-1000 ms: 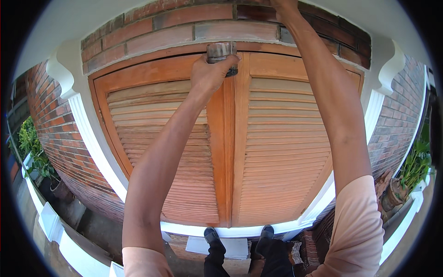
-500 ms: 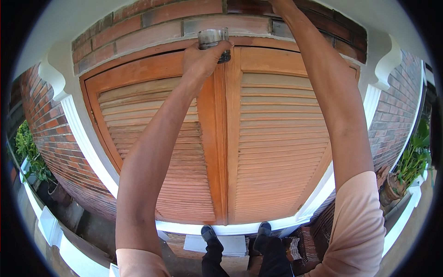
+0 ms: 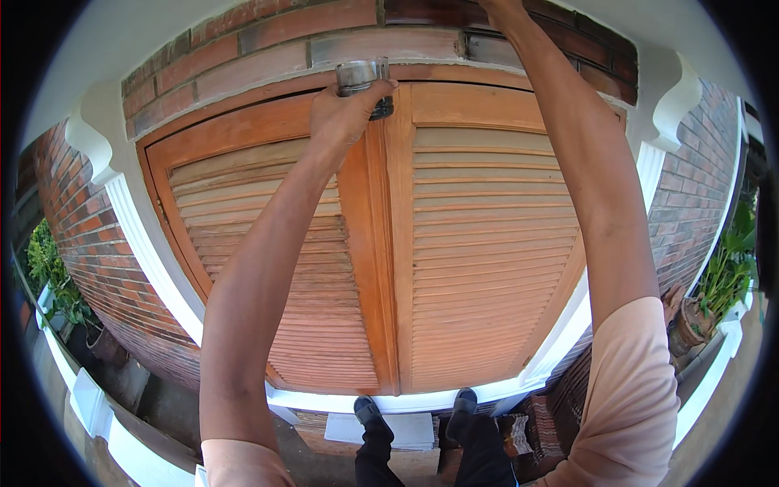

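Observation:
My left hand (image 3: pixel 343 114) is wrapped round a clear glass jar (image 3: pixel 363 75), held upright before the top of the wooden louvred shutters (image 3: pixel 389 203). Something dark shows in the jar's lower part. My right arm reaches up to the brick band (image 3: pixel 389 45) above the shutters. Only the wrist end of my right hand (image 3: pixel 500 8) shows at the upper edge; its fingers and anything in them are out of the picture. Near that hand the bricks (image 3: pixel 560 36) look dark and glossy, while those further left are paler and dull.
White moulded columns (image 3: pixel 150 243) flank the shutters, with a white sill (image 3: pixel 487 395) below. My feet stand at this sill, near pale flat boards (image 3: pixel 414 430). Potted plants (image 3: pixel 690 325) stand at both sides beside low white railings (image 3: pixel 122 438).
In the view, the jar and my left hand have shifted slightly left and down. My right hand stays at the upper edge, with its arm nearly in the same place.

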A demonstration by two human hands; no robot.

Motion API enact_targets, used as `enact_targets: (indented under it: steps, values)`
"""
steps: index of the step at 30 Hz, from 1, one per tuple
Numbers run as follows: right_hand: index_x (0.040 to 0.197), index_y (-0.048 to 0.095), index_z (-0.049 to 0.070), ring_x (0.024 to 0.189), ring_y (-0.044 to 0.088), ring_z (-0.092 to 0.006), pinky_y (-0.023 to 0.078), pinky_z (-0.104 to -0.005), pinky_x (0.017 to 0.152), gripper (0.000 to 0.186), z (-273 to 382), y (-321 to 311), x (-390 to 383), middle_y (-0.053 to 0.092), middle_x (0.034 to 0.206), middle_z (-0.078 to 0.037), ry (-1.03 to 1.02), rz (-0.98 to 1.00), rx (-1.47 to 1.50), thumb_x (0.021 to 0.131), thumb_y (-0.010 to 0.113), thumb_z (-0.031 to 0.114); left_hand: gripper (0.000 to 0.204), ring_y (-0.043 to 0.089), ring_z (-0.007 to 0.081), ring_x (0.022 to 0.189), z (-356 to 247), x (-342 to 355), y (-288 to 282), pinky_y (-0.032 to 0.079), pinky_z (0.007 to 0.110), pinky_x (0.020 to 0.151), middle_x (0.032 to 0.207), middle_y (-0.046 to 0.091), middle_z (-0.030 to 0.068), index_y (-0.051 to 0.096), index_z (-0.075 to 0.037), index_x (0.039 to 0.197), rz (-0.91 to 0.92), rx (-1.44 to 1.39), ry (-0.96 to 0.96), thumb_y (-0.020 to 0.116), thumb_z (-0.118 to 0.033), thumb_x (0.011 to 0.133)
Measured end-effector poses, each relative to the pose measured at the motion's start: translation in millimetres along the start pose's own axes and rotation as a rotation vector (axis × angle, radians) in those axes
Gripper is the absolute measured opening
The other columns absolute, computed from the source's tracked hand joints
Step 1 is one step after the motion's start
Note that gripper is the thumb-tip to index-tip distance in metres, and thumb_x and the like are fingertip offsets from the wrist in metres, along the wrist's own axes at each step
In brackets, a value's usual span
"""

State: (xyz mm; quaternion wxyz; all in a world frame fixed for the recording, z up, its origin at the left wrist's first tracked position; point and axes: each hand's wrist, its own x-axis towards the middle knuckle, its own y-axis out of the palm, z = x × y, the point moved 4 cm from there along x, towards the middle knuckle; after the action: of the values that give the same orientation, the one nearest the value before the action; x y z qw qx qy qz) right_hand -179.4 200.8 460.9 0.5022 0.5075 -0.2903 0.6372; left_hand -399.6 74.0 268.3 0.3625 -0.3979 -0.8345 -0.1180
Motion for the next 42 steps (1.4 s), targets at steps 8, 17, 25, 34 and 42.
enact_targets:
  steps: [8,17,25,34,42]
  values:
    - [0.092,0.068,-0.004,0.064,0.070,-0.0220,0.059,-0.0317,0.055,0.015,8.2,-59.6,6.5,0.070,0.078,-0.014,-0.054,-0.097,0.000,0.092,0.068,0.011,0.065,0.054,0.0080,0.060,4.1,-5.7,-7.9,0.042,0.026,0.053,0.071,0.060,0.0017,0.064,-0.003,0.099,0.045,-0.016,-0.018,0.086,-0.056,0.069]
    - [0.091,0.068,-0.002,0.066,0.071,-0.0201,0.058,-0.0306,0.054,0.014,10.2,-50.4,-2.4,0.071,0.078,-0.010,-0.065,-0.108,-0.073,0.092,0.069,0.012,0.074,0.070,0.0190,0.101,8.7,-16.5,-6.1,0.051,0.030,0.093,0.109,0.074,0.0124,0.068,0.004,0.119,0.063,0.000,-0.113,0.085,-0.049,0.069]
    - [0.092,0.070,-0.001,0.062,0.070,-0.0188,0.058,-0.0301,0.054,0.015,3.9,-36.9,-21.7,0.072,0.076,-0.012,-0.015,-0.085,-0.152,0.093,0.069,0.014,0.071,0.070,0.0194,0.100,4.5,-31.3,-7.7,0.052,0.030,0.092,0.108,0.074,0.0131,0.069,0.003,0.117,0.073,-0.001,-0.082,0.085,-0.049,0.071]
    - [0.106,0.075,-0.002,0.065,0.072,-0.0197,0.059,-0.0300,0.059,0.023,16.8,49.0,-26.3,0.074,0.079,-0.012,-0.195,0.280,-0.159,0.092,0.068,0.015,0.071,0.071,0.0211,0.101,10.1,-41.1,-19.6,0.052,0.030,0.092,0.109,0.074,0.0150,0.069,0.004,0.117,0.066,0.039,-0.104,0.085,-0.049,0.072]
    - [0.097,0.078,0.001,0.065,0.069,-0.0144,0.056,-0.0315,0.060,0.021,52.2,1.7,-35.1,0.074,0.074,-0.009,-0.288,0.349,-0.684,0.092,0.065,0.016,0.070,0.070,0.0195,0.099,14.1,-50.0,-47.4,0.054,0.031,0.089,0.105,0.074,0.0146,0.069,0.004,0.116,0.057,0.016,-0.079,0.086,-0.049,0.072]
